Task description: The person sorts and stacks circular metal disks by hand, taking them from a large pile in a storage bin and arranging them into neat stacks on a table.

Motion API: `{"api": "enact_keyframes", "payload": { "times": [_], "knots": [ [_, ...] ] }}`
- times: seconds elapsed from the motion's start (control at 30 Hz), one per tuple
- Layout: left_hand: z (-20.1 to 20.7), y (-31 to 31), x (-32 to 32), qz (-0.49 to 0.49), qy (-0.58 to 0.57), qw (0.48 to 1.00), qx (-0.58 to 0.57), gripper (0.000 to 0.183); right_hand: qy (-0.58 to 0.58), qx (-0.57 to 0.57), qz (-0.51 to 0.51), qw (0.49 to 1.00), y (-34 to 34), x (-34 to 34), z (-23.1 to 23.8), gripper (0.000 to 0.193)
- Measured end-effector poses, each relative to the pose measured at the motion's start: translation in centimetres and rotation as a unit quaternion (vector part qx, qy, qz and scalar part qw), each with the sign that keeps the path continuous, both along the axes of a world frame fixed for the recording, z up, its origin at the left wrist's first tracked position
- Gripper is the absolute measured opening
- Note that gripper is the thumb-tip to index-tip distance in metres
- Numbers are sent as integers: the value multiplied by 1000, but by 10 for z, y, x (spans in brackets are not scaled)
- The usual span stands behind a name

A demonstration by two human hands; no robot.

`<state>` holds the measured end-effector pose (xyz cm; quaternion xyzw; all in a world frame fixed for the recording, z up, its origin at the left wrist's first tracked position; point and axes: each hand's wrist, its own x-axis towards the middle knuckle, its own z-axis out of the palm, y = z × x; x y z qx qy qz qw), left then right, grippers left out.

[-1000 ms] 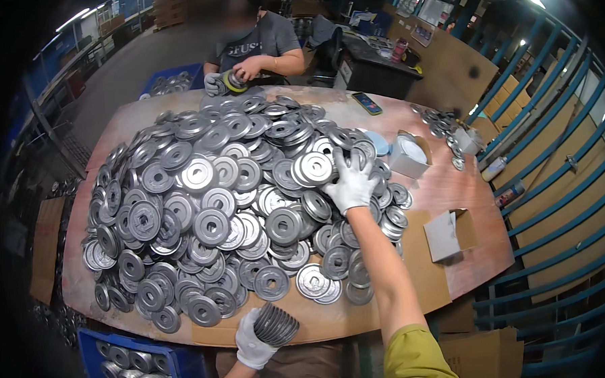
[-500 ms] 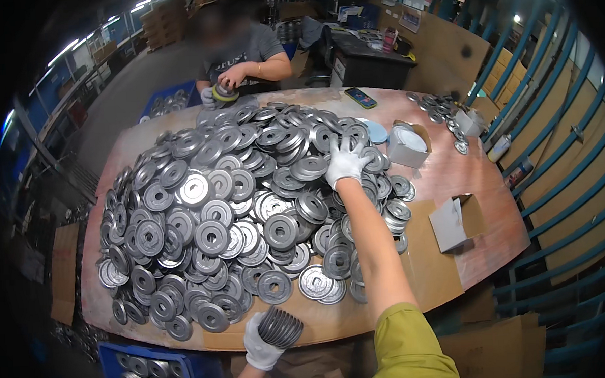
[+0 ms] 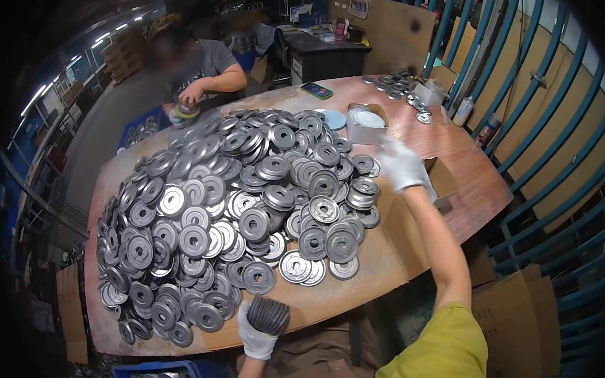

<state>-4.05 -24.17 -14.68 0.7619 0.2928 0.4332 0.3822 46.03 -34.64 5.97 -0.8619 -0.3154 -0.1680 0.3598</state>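
Note:
My left hand (image 3: 257, 334), in a white glove, is closed around a row of several dark ribbed metal discs (image 3: 268, 315) at the table's front edge. The discs stand face to face in its grip. My right hand (image 3: 403, 166), also gloved in white, is in the air right of the pile, between two white boxes. Motion blurs it, but its fingers look stretched out and nothing shows in them. A big heap of grey metal discs with centre holes (image 3: 258, 277) covers much of the table (image 3: 462, 212).
One white box (image 3: 367, 133) holds round white pieces; another open box (image 3: 442, 177) is partly behind my right hand. A phone (image 3: 317, 90) lies at the back. Across the table a person (image 3: 206, 71) handles a yellow-rimmed round tool (image 3: 188, 111). A blue crate (image 3: 206, 374) of discs stands below.
My right hand has left the pile and swung right, toward the white boxes. My left hand still grips its row of discs. The view has shifted to the right.

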Motion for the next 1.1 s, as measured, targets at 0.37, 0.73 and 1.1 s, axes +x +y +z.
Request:
{"api": "enact_keyframes", "payload": {
  "times": [0.37,0.73,1.1],
  "knots": [
    [20,-9,-5,-23,-34,997,-71,97,211,-145,-170,952,-103,98,-50,36],
    [32,-2,2,9,24,1000,6,93,-160,35,-49,985,-117,19,-2,20],
    [35,1,-8,5,50,995,89,95,-140,-83,406,899,6,-242,-108,27]
  ]
}}
